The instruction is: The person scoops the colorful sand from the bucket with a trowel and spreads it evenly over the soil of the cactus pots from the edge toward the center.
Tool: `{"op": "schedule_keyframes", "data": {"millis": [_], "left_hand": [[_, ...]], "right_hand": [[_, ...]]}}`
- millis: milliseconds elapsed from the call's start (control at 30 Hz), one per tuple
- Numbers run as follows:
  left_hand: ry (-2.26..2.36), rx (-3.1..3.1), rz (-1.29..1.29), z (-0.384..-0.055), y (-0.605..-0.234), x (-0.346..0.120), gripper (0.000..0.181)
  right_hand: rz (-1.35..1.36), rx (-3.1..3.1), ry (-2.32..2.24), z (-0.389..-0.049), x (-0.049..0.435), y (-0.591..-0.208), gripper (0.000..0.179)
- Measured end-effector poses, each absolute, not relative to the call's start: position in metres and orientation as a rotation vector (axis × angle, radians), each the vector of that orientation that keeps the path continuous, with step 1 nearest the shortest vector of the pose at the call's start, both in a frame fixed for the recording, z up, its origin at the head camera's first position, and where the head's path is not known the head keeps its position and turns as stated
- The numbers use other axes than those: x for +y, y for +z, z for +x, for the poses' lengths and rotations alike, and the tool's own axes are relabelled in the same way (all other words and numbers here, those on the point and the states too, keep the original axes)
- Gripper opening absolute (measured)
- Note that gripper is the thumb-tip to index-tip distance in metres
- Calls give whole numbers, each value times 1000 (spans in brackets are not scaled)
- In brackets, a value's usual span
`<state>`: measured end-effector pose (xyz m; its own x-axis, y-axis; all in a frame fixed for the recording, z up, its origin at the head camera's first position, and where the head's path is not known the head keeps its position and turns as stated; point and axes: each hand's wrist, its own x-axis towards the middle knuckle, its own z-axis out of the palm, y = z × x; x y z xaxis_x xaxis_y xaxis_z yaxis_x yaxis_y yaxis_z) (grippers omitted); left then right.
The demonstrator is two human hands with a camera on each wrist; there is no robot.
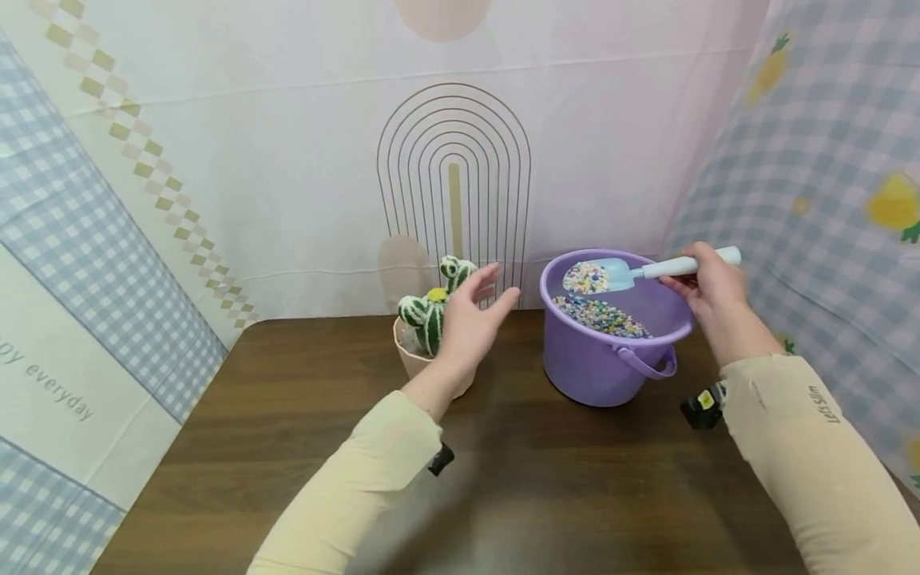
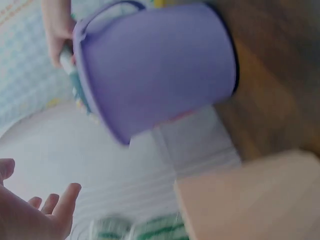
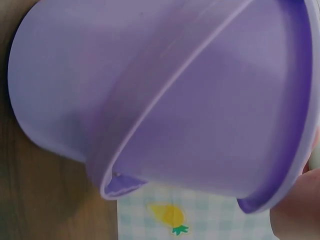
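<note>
My right hand (image 1: pixel 719 297) grips the white handle of a small light-blue shovel (image 1: pixel 620 274). Multicoloured pebbles (image 1: pixel 585 277) lie heaped on its blade, which is over the mouth of a purple bucket (image 1: pixel 592 367). More pebbles (image 1: pixel 604 316) cover part of the bucket's inside. My left hand (image 1: pixel 470 323) is beside a green-and-white cactus (image 1: pixel 429 323) in a pale pink pot (image 1: pixel 411 361), hiding part of both. Its fingers and thumb are spread and hold nothing, also in the left wrist view (image 2: pixel 37 215). Whether it touches the cactus I cannot tell.
The pot and bucket stand on a dark brown wooden table (image 1: pixel 287 447). The bucket's handle (image 1: pixel 650 366) hangs down on the near side. A patterned pale cloth (image 1: pixel 302 200) hangs behind the table, and a checked cloth (image 1: pixel 812 239) is at the right.
</note>
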<state>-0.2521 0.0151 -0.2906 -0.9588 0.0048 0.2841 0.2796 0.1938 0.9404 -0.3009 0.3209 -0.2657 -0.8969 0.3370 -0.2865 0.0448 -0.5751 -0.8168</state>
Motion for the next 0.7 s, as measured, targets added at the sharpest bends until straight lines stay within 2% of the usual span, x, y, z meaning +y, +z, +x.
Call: {"op": "schedule_keyframes", "data": {"millis": [300, 700], "left_hand": [[-1797, -2176, -191, -260, -277, -44, 52], [-1758, -2236, 1, -266, -305, -94, 57]], "right_hand": [[-614, -1326, 2611, -307, 307, -265, 11], [-562, -1366, 2642, -313, 291, -265, 6]]}}
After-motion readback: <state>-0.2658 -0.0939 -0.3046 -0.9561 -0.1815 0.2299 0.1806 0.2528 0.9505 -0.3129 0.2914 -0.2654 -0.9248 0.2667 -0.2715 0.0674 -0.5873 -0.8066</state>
